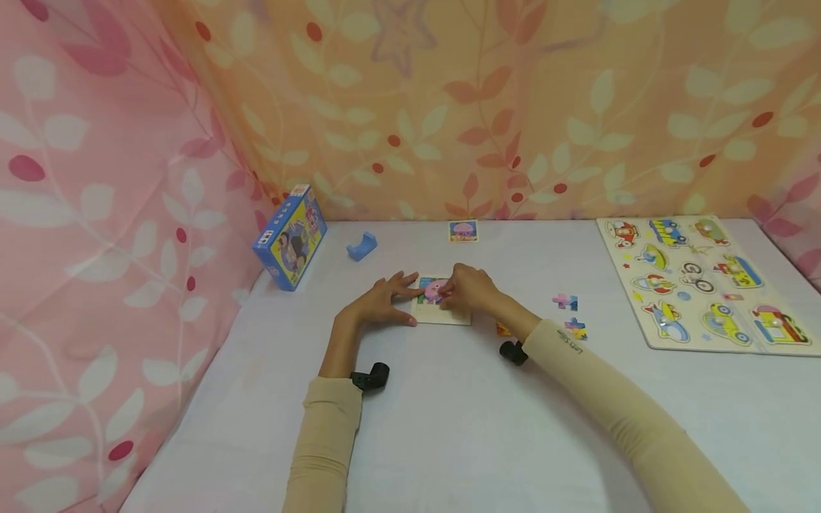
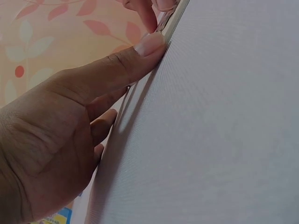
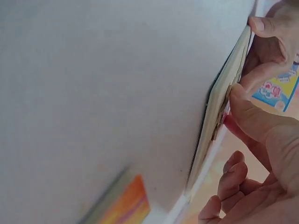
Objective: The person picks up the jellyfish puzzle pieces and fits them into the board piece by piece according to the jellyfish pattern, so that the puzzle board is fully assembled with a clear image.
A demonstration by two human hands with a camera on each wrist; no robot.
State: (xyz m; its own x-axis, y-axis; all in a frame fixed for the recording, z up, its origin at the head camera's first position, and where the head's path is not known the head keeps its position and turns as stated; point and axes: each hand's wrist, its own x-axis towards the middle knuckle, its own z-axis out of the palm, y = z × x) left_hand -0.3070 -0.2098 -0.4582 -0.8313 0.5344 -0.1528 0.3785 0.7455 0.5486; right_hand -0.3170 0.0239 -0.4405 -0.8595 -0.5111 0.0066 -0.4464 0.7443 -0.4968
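Observation:
A small wooden puzzle tray (image 1: 442, 318) lies flat on the table, with pink, green and blue picture pieces (image 1: 432, 291) in its upper part. My left hand (image 1: 383, 299) is at the tray's left side, fingers spread and fairly straight. Its thumb (image 2: 150, 44) touches the tray's near corner, while the index finger reaches onto the pieces. From the right, my right hand (image 1: 473, 288) pinches a puzzle piece (image 3: 226, 111) between thumb and index finger, over the tray. The other right fingers are curled. That piece is mostly hidden by the fingers.
Loose puzzle pieces (image 1: 566, 302) lie right of the tray, and an orange one (image 1: 503, 329) is partly under my right forearm. A blue box (image 1: 291, 242) and a blue curved plastic part (image 1: 362, 246) stand back left. Behind lies a picture card (image 1: 463, 231); at right, a vehicle pegboard (image 1: 695, 299).

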